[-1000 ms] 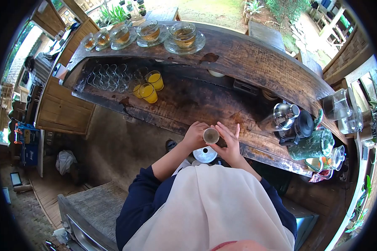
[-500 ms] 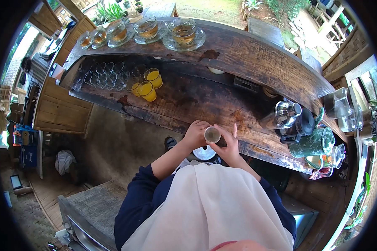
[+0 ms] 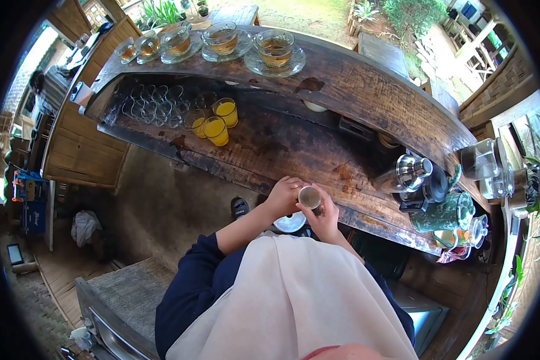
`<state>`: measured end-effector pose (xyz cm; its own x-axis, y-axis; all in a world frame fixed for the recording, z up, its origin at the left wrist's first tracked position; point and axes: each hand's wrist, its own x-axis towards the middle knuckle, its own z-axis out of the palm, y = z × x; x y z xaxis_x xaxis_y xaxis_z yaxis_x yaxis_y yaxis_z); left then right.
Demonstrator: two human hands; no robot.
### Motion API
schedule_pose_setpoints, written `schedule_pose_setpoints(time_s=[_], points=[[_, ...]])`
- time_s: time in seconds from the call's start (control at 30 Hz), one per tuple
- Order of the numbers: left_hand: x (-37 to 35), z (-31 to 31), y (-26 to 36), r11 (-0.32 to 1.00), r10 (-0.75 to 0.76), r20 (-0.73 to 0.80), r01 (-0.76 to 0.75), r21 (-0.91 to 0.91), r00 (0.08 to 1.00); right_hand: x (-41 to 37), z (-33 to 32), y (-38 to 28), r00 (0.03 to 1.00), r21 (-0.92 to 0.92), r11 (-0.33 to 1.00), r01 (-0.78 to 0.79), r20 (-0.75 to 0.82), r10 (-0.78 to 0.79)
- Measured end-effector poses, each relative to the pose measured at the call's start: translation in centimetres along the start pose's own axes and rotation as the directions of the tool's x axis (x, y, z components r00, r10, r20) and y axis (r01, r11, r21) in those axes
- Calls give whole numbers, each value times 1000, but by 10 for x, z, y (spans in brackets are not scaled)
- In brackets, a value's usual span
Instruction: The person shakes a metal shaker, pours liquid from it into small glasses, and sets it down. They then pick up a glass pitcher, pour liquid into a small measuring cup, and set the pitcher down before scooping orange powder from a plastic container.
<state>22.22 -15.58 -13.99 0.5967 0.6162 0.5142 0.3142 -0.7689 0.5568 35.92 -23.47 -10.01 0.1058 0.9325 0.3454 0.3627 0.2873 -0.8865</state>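
My left hand (image 3: 284,197) and my right hand (image 3: 326,217) are wrapped round opposite sides of one small glass (image 3: 309,197), just off the counter's near edge. Its round mouth faces up toward the camera; whether anything is inside is unclear. Beyond my hands, to the left on the lower wooden counter (image 3: 282,147), stand glasses of orange drink (image 3: 215,131), with rows of glass cups (image 3: 156,105) behind them. A white round lid or plate (image 3: 290,223) shows below the glass, partly hidden by my arms.
Filled glass cups on saucers (image 3: 275,50) line the raised shelf. On the right stand a steel shaker (image 3: 413,171), a black-lidded pot (image 3: 435,185), a green speckled pitcher (image 3: 447,213) and glass jars (image 3: 492,168). Another person (image 3: 49,90) is far left.
The view has shifted slightly, so the glass appears a little further right. Fingers of my right hand that stuck up now lie closer round the glass.
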Motion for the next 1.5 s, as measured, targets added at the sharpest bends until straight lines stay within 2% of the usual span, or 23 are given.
schedule_pose_setpoints(time_s=[0.1,0.27,0.4,0.47,0.57,1.0,1.07,1.4,1.5], points=[[1,-1,0,1000,5,-25,-4,7,1000,0,2,-1,999,-57,997,45,-19,-46],[3,-8,2,1000,-13,-26,13,-10,1000,2,9,4,997,20,998,52,-53,-51],[-2,-3,-6,1000,-15,-81,14,-24,997,5,14,5,998,3,999,37,-46,-37],[-3,-4,-8,999,-43,-50,44,8,998,5,18,8,998,40,998,46,-53,-44],[-3,-11,-8,998,-57,-47,58,27,997,6,20,5,1000,65,998,15,6,-16],[-16,-40,-28,989,-97,-93,107,104,991,26,56,-5,999,23,999,44,1,-44],[-18,-46,-31,980,-116,-88,129,151,989,28,65,-3,1000,90,996,22,-5,-22],[-30,-79,-55,979,-135,-115,150,135,984,46,101,-14,998,79,996,41,35,-44],[-33,-88,-64,973,-138,-105,154,173,985,51,114,-15,999,132,991,23,42,-29]])
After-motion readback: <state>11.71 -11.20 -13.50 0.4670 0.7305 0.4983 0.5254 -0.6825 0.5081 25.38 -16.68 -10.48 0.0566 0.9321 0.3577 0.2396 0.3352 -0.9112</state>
